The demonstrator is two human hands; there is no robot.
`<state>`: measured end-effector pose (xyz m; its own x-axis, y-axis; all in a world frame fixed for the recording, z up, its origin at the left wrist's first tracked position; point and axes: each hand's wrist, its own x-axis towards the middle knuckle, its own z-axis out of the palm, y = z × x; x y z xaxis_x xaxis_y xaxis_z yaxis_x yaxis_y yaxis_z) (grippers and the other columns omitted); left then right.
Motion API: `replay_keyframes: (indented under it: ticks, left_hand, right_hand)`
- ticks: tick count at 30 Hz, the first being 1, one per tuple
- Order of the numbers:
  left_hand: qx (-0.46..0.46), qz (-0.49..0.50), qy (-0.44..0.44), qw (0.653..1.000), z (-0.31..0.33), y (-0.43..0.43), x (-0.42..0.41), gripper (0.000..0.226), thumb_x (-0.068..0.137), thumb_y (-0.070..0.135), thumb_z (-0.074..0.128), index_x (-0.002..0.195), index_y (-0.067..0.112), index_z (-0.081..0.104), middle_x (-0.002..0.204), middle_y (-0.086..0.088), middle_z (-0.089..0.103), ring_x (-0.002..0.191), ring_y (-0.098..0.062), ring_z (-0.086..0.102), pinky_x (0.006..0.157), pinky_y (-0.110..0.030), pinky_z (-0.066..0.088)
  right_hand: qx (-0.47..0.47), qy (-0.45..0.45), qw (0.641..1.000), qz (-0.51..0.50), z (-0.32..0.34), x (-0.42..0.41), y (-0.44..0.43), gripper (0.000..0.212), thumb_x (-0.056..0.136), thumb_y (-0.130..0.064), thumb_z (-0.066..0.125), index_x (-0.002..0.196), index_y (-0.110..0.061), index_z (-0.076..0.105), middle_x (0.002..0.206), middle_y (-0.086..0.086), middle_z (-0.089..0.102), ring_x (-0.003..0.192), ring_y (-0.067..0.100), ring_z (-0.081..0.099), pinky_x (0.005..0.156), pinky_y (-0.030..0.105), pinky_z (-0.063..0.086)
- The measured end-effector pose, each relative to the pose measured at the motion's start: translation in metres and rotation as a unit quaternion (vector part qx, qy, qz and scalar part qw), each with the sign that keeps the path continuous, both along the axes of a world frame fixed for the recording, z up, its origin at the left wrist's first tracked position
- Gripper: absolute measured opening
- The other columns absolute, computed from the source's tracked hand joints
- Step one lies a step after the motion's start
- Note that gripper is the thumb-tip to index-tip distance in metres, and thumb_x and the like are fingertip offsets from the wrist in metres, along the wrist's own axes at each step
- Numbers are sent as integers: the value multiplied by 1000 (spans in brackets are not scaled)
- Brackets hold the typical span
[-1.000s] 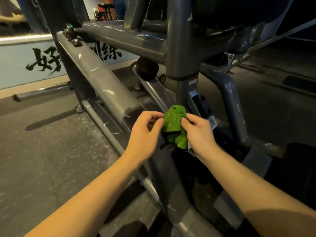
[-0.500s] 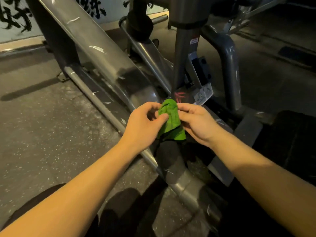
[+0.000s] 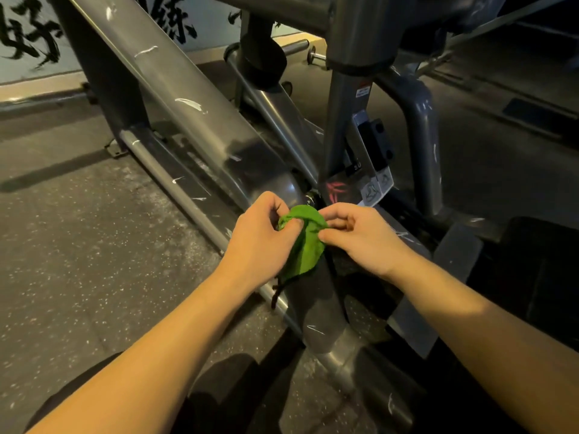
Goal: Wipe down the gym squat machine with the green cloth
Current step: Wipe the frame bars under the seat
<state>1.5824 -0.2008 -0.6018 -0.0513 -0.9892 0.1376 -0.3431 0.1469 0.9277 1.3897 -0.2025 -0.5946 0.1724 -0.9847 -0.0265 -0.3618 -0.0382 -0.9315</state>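
Item: green cloth (image 3: pixel 305 245) at squat machine (image 3: pixel 344 126)

Cloth bunched, held in front of the low joint of the grey diagonal beam (image 3: pixel 188 98); contact with the frame cannot be told; left hand (image 3: pixel 260 242) pinches its upper left fold, fingers curled; right hand (image 3: pixel 360 236) pinches its right edge between thumb and forefinger; black cord (image 3: pixel 277 292) dangles below the left hand; thin rail (image 3: pixel 175 186) runs left of the beam; label stickers (image 3: pixel 376 186) just beyond the right hand; speckled floor (image 3: pixel 78 245) around; brush characters on the wall (image 3: pixel 28 42) behind.

Bright green cloth (image 3: pixel 305 242). Dark grey metal squat machine frame (image 3: pixel 194 98) with white scuff streaks. Grey speckled rubber floor (image 3: pixel 78 245). Pale wall (image 3: pixel 31 32), black brush lettering.
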Motion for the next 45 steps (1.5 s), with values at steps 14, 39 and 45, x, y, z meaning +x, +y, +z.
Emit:
replay_keyframes:
  ticks: [14,39,45]
  left_hand:
    - [-38,-100,63,992,120,-67,55,21,95,9,66,107,26,60,87,5,70,76,-2,64,71,-21,50]
    - [-238,-41,-258,936,223,-243,84,40,97,35,66,133,18,66,140,-1,54,133,-22,42,114,-39,37]
    - [-234,-17,-199,952,220,-255,82,31,94,25,71,125,23,71,129,3,56,123,-17,50,110,-39,43]
  right_hand:
    - [18,-134,981,-141,129,74,-39,21,100,-8,59,102,-20,77,89,9,75,78,16,69,72,35,62]
    - [-157,611,750,-198,245,140,-166,36,102,-24,47,136,-18,56,145,14,43,132,32,39,110,38,34]
    - [-170,610,757,-162,267,156,-181,25,102,-23,46,119,-17,63,113,5,69,119,28,53,109,39,28]
